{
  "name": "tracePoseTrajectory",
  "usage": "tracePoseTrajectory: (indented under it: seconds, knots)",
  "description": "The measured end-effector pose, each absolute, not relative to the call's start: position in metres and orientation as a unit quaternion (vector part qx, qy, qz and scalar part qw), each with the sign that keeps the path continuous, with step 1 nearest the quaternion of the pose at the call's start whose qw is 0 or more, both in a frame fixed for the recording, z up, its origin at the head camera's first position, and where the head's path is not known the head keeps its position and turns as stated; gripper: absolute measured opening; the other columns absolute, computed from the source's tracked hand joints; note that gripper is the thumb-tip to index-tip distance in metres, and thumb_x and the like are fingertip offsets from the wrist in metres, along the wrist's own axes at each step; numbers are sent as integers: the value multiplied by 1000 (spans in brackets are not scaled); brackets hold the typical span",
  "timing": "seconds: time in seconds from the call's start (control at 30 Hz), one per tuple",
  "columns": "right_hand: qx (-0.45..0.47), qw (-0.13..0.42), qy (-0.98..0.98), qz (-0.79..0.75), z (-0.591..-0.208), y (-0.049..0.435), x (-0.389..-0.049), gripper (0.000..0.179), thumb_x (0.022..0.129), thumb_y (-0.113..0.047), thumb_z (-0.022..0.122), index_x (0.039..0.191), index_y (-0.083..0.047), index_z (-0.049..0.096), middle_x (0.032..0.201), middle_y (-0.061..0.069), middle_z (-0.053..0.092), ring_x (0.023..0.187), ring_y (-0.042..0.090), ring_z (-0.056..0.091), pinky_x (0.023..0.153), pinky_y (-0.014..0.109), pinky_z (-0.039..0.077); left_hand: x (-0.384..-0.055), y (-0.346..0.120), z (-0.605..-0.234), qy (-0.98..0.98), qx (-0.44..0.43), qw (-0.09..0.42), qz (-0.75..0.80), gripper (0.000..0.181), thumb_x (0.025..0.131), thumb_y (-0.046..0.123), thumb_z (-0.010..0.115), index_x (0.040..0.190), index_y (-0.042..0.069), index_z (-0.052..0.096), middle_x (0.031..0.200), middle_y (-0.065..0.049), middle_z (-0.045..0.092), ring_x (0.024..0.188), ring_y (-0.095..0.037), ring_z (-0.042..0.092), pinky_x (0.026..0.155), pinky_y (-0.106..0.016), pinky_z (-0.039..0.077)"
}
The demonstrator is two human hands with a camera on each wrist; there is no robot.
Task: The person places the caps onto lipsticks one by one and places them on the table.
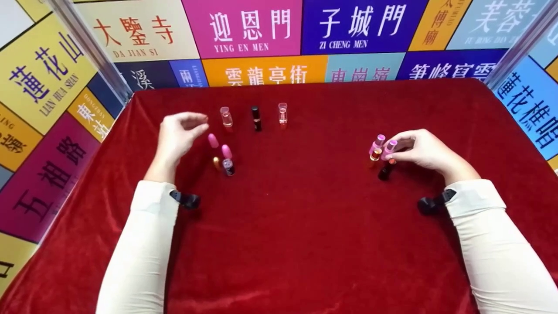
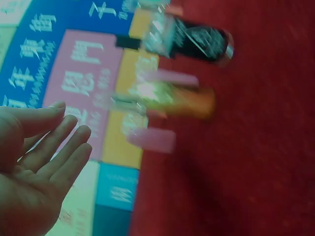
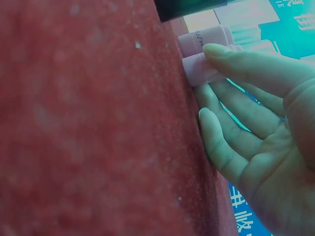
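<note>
My left hand [image 1: 178,133] hovers beside a small group at the left, fingers bent and nothing in them. That group has two pink caps [image 1: 226,151], a gold piece [image 1: 216,162] and a dark-based tube with a clear top [image 1: 228,167]. The left wrist view is blurred, with the gold piece [image 2: 184,101] standing apart from the fingers. At the right, my right hand [image 1: 420,150] pinches a pink lipstick tube [image 3: 199,69] between thumb and fingers, its base at the cloth. Touching or close by are another pink tube [image 1: 377,142], a gold one [image 1: 375,157] and a black one [image 1: 386,170].
Toward the back of the red-clothed table [image 1: 305,226] stand a clear-topped tube [image 1: 226,117], a black tube [image 1: 256,118] and a second clear-topped tube [image 1: 283,115]. Printed panels [image 1: 244,28] rise behind the table and at both sides.
</note>
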State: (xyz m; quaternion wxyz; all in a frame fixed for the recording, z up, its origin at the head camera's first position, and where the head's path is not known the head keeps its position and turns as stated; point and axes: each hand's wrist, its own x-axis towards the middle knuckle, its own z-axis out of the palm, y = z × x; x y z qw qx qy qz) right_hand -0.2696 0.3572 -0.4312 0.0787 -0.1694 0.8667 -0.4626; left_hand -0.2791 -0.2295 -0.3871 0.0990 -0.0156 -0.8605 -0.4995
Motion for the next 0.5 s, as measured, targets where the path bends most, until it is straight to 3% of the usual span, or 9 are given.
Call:
tracePoseTrajectory:
  seconds: [0.3, 0.5]
  knots:
    - [-169, 78, 865, -466, -433, 357, -269, 27, 87, 2, 85, 108, 11, 73, 94, 11, 80, 78, 1, 73, 69, 14, 55, -287, -243, -425, -847, 26, 38, -529, 36, 96, 9, 80, 130, -4, 73, 128, -21, 74, 118, -23, 71, 93, -19, 54]
    - [-171, 76, 865, -466, -433, 355, -270, 24, 87, 4, 85, 106, 12, 72, 92, 11, 80, 76, 1, 73, 68, 14, 54, -289, -242, -435, -847, 14, 31, -531, 39, 96, 9, 81, 131, -5, 72, 127, -22, 74, 114, -20, 73, 91, -18, 54]
